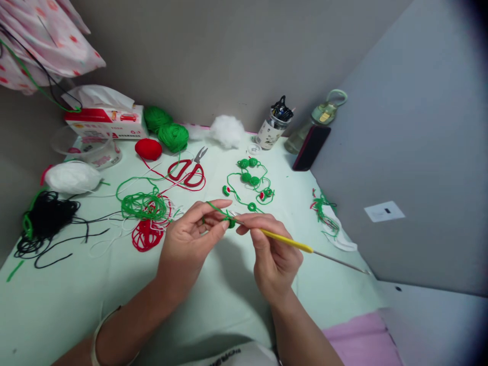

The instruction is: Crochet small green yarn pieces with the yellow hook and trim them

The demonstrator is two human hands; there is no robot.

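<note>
My left hand (194,239) pinches a small piece of green crochet work (231,222), with green yarn running over its index finger. In my right hand (276,249) is a crochet hook (287,240) with a yellow grip, held like a pen. The hook's near tip meets the green piece between both hands; its other metal end points right. Just beyond my hands lie several small green crocheted balls (246,178) and a green ring (251,207), with yarn tails. Left of my left hand is a loose tangle of green yarn (139,203) over red yarn (147,236).
Red-handled scissors (194,174) lie beyond the tangle. Along the back stand a tissue pack (107,119), green yarn balls (173,137), white stuffing (227,131), a pen jar (270,133), a bottle (299,140) and a phone (311,148). Black yarn (49,218) is far left; yarn scraps (324,216) right.
</note>
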